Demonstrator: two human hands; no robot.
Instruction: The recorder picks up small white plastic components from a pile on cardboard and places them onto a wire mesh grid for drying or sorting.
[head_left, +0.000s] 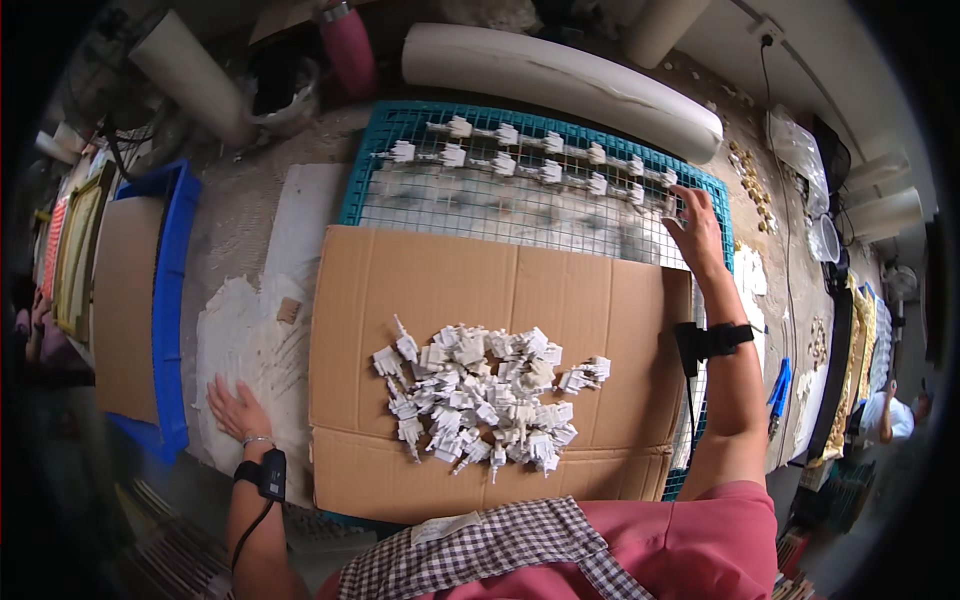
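Observation:
My left hand (236,408) lies flat on the white-smeared tabletop, fingers spread, holding nothing. Out over the right side of a teal grid tray (356,190) reaches my right hand (697,228). Its thumb and fingers curve around a small white piece (668,206) at the end of the nearer row; part of that piece is hidden. Two rows of similar white castle-shaped pieces (503,163) rest on the grid. A flat brown cardboard sheet (400,280) covers the tray's near part and bears a heap of these white pieces (480,395).
Behind the tray lies a long white roll (560,85), with a pink bottle (348,50) to its left. At left stands a blue crate (180,300) with cardboard in it. Small gold-coloured bits (752,190) and a blue tool (780,390) lie at right. Another person (888,415) is far right.

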